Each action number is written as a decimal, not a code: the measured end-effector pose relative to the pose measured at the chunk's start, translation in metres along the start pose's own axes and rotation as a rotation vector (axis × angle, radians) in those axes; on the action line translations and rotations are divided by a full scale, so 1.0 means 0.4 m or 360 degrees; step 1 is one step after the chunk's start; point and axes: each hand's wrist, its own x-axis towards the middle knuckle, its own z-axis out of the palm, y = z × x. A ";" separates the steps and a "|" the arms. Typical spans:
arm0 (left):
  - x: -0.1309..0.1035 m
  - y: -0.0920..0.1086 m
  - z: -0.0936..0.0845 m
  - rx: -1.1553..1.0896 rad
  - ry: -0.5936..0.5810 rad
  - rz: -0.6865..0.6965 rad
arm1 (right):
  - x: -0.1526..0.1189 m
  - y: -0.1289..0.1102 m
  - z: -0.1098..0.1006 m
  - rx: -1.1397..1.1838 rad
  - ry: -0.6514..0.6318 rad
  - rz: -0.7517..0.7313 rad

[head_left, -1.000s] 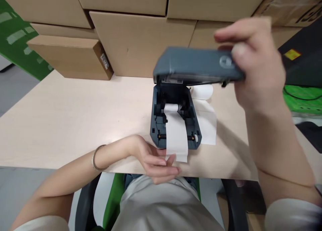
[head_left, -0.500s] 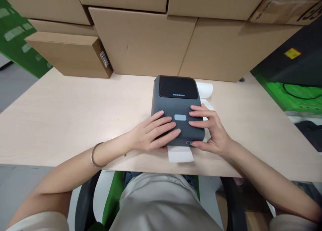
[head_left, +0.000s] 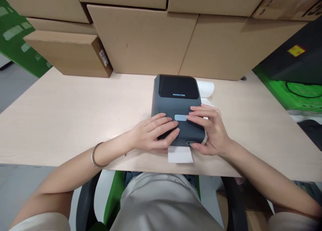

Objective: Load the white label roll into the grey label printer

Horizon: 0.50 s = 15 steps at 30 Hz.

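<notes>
A dark grey label printer (head_left: 176,106) with a black window on top and a light blue button (head_left: 180,117) sits on the table. My left hand (head_left: 153,133) lies on the printer's left and front part, fingers apart. My right hand (head_left: 211,130) rests on its right side, fingers spread and bent, with the index fingertip at the blue button's right end and the thumb near the front corner. A white paper strip (head_left: 180,154) sticks out of the printer's front. Behind its right side lies a white paper roll (head_left: 206,89), partly hidden.
Cardboard boxes (head_left: 143,39) are stacked along the back of the wooden table (head_left: 62,123). A smaller flat box (head_left: 62,54) stands at the back left. Beyond the table's right edge is a dark object with a yellow label (head_left: 296,50).
My right index finger has moved left to the blue button's edge. The fingers of my left hand have bent slightly and drawn closer. The printer has stayed in place.
</notes>
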 end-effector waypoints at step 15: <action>-0.044 -0.007 0.008 -0.0377 -0.0215 -0.0279 | 0.042 -0.005 -0.064 -0.0144 -0.0099 -0.0229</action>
